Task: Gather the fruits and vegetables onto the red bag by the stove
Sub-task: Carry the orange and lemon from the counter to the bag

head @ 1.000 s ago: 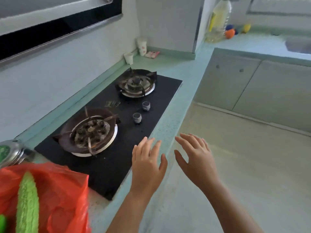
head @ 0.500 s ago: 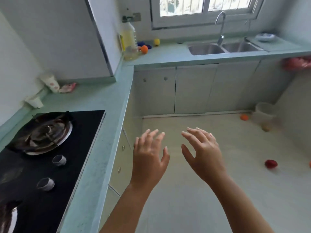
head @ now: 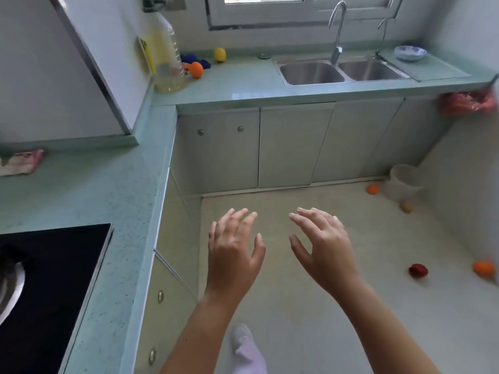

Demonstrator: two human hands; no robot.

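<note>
Left hand: left hand (head: 235,255) held out over the floor (head: 310,319), palm down, fingers spread and slightly bent, holding nothing.
Right hand: right hand (head: 324,249) beside it, apart from it, fingers spread wide and slightly curved, holding nothing.
Stove: black glass stove (head: 54,279) set in the green countertop (head: 108,190), lower left; part of one burner shows at the frame edge.
Cloth: pink and white cloth (head: 20,161) on the countertop against the left wall.
Oil bottle: large clear oil bottle (head: 166,55) with a little yellow liquid at the bottom, standing in the far corner.
Sink: steel double sink (head: 340,71) under the window, tap (head: 337,28) behind it; nothing can be made out in either basin.
Bowl: blue and white bowl (head: 410,52) on the drainboard right of the sink; contents not visible.
Bucket: white bucket (head: 403,182) on the floor in the far right corner; inside not visible.
Red plastic bag: red plastic bag (head: 468,102) hanging at the right end of the sink counter.
Counter fruit: orange fruit (head: 196,69) just right of the oil bottle; yellow fruit (head: 219,54) behind it near the wall; blue items (head: 194,59) between them, kind unclear.
Floor fruit, far: small orange (head: 373,189) just left of the bucket; tan round item (head: 406,207) just in front of the bucket.
Floor fruit, near: dark red fruit (head: 418,270) to the right of the right hand, well apart from it; blurred orange (head: 484,269) beyond it at the frame edge.
</note>
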